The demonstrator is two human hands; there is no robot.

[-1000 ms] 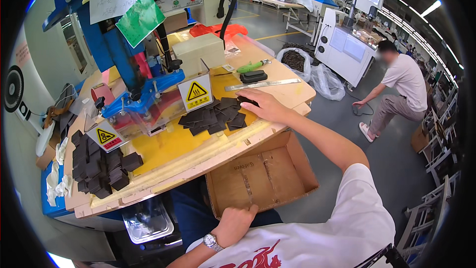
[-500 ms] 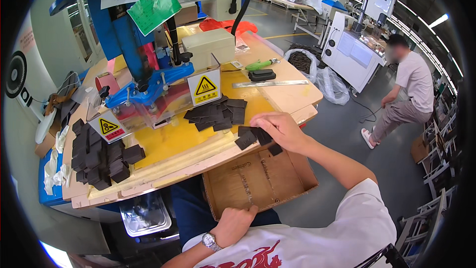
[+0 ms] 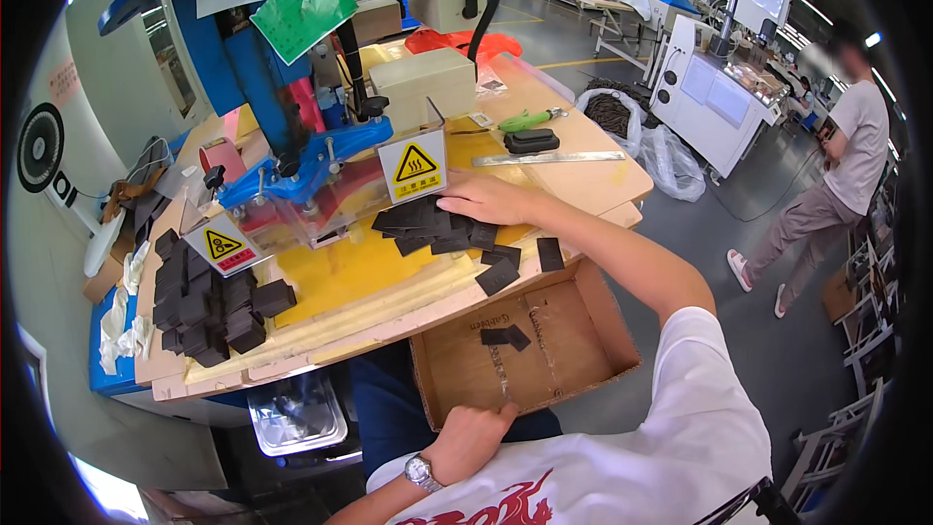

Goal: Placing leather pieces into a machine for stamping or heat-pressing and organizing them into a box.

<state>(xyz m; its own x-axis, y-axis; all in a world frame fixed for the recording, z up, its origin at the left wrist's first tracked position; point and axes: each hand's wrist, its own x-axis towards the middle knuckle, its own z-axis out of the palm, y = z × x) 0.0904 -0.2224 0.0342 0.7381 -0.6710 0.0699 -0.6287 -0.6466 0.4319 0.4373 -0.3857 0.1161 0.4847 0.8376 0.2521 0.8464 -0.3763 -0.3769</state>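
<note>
Black flat pieces [image 3: 439, 225] lie in a loose pile on the yellow mat [image 3: 340, 277], centre of view, just below the warning sign [image 3: 415, 166]. Right hand [image 3: 484, 200] rests palm-down on the pile's 3 o'clock edge, fingers flat and slightly spread, pinching nothing. A few strays sit at 4 o'clock from the hand, near the table edge. Left hand [image 3: 473, 439] at 6 o'clock grips the near wall of the cardboard box [image 3: 583, 321], fingers curled over the rim; wristwatch [image 3: 420, 472] on that wrist. Two black pieces lie inside the box. Second stack of black pieces [image 3: 209, 306] at 9 o'clock. Blue press [image 3: 292, 160] at 11 o'clock. Metal ruler [image 3: 547, 158] at 1 o'clock. Another person [image 3: 841, 175] stands at 3 o'clock, well apart.
</note>
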